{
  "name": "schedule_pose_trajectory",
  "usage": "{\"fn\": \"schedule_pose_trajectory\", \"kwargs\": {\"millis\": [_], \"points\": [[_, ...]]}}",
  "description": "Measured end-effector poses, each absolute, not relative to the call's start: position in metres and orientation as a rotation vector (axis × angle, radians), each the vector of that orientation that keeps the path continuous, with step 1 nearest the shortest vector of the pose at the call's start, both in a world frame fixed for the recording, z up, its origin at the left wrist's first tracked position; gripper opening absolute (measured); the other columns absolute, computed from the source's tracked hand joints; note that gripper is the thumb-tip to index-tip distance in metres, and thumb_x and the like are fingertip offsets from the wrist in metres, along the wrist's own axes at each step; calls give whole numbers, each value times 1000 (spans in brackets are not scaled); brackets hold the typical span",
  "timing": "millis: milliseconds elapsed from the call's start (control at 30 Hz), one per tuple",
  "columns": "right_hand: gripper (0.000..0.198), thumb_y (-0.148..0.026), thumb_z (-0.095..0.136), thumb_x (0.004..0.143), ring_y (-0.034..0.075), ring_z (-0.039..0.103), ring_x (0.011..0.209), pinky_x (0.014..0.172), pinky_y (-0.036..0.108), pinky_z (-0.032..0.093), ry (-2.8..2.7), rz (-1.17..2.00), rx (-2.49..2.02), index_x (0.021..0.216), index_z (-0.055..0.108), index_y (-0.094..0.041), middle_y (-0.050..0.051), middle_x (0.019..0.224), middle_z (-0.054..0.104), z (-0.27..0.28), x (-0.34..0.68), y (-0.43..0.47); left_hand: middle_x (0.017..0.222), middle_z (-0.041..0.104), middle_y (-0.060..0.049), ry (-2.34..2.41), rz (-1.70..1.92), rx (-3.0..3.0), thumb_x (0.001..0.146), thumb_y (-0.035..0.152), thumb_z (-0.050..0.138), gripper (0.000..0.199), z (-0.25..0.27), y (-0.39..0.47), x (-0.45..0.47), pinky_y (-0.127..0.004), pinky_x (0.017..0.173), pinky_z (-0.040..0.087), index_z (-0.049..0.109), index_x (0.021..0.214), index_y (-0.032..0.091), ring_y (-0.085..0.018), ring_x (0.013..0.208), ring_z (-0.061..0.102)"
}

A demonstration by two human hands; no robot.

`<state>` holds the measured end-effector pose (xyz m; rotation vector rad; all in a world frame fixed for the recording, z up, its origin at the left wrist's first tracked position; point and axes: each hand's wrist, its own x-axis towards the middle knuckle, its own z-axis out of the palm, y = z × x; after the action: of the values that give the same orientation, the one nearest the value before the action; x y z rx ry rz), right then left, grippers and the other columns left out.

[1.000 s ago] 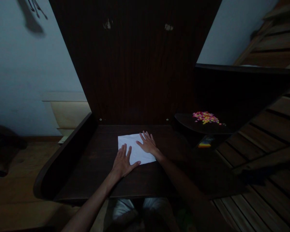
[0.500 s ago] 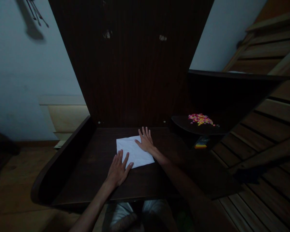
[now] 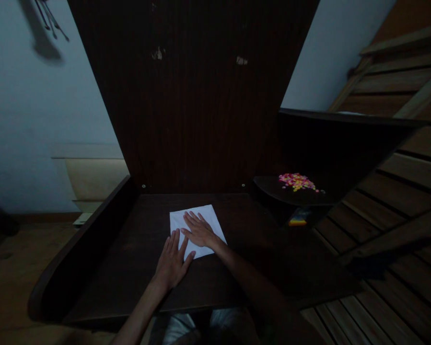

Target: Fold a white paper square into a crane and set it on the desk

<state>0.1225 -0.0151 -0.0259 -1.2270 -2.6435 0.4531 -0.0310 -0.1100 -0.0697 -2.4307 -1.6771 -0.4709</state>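
Observation:
A white sheet (image 3: 208,214), paper or thin cloth, lies flat on the dark wooden desk (image 3: 122,273). My left hand (image 3: 172,261) rests at its lower left edge, palm down, with the fingers stretched over the corner. Over the middle of the sheet lies my right hand (image 3: 201,231), also flat, its fingers spread and pointing up and to the left. The two hands are close to each other, the right thumb near the left fingertips. Parts of the sheet are covered by both hands.
At the right, a small rounded shelf (image 3: 269,184) bears a heap of pink and yellow small pieces (image 3: 297,182). Beneath it sits a rainbow-striped item (image 3: 297,222). A raised side panel (image 3: 82,249) bounds the desk at the left, and a tall dark board (image 3: 197,120) stands behind.
My right hand has slid from the sheet's upper right edge to its middle, toward my left hand. The left hand stays at the lower left edge. The view has shifted slightly.

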Motion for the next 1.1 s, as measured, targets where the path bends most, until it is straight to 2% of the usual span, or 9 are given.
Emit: {"fn": "schedule_pose_trajectory", "kwargs": {"millis": [233,433,533,633,733,800,900,967,1100], "points": [[71,-55,21,97,25,11,145,118,43,10,-2602,402,-1209,147,25,-5,15,155,19,-29,125,-14,150,29,-22,-1728,-509,-2473,93,52,36,63,-65,-111,-29,-52,109,28,39,143,14,-36,141,21],[60,-43,28,98,28,6,145,117,46,9,-2518,270,-1259,146,30,-8,14,155,22,-23,135,-18,151,28,-20,-1927,-765,-2675,87,54,48,66,-50,-110,-33,-53,112,20,42,141,16,-35,142,18],[60,-39,39,94,31,-1,145,117,50,8,-2437,167,-1326,146,31,-10,13,156,17,-21,145,-26,152,28,-18,-2248,-1263,-2638,81,50,60,64,-36,-104,-36,-50,113,20,49,135,18,-34,142,18],[64,-39,44,92,37,-1,144,115,51,13,-2362,192,-1462,146,31,-9,15,156,13,-25,156,-35,146,40,-13,-2617,-2062,-2108,79,36,65,48,-19,-94,-37,-43,112,27,56,124,21,-30,138,31],[61,-41,40,94,39,4,143,114,53,14,-2343,238,-1552,145,34,-8,17,155,17,-31,163,-40,123,60,-10,-2799,-2814,-1388,80,21,62,33,-1,-84,-40,-34,98,45,57,112,21,-24,119,55],[58,-41,36,95,38,6,143,113,54,13,-2344,241,-1567,144,36,-10,17,155,20,-34,165,-42,109,64,-9,-2856,-3055,-1071,80,18,60,31,8,-78,-44,-30,82,52,54,111,20,-19,97,65],[57,-41,37,94,37,8,143,113,54,12,-2339,238,-1566,143,38,-12,16,154,22,-37,166,-42,96,67,-7,-3051,-3065,-957,81,20,59,26,14,-72,-53,-24,62,51,54,106,18,-15,71,66],[56,-41,39,94,35,8,144,113,54,13,-2331,255,-1572,143,38,-13,15,155,22,-37,166,-41,87,68,-7,-3170,-2983,-1149,82,23,59,19,14,-70,-55,-22,56,48,59,99,16,-14,64,64],[58,-41,41,92,34,7,144,115,51,11,-2292,332,-1587,142,38,-12,15,155,21,-38,167,-39,87,71,-11,-3180,-2676,-1941,75,24,68,19,9,-68,-43,-25,66,51,66,90,11,-19,73,67]]}}
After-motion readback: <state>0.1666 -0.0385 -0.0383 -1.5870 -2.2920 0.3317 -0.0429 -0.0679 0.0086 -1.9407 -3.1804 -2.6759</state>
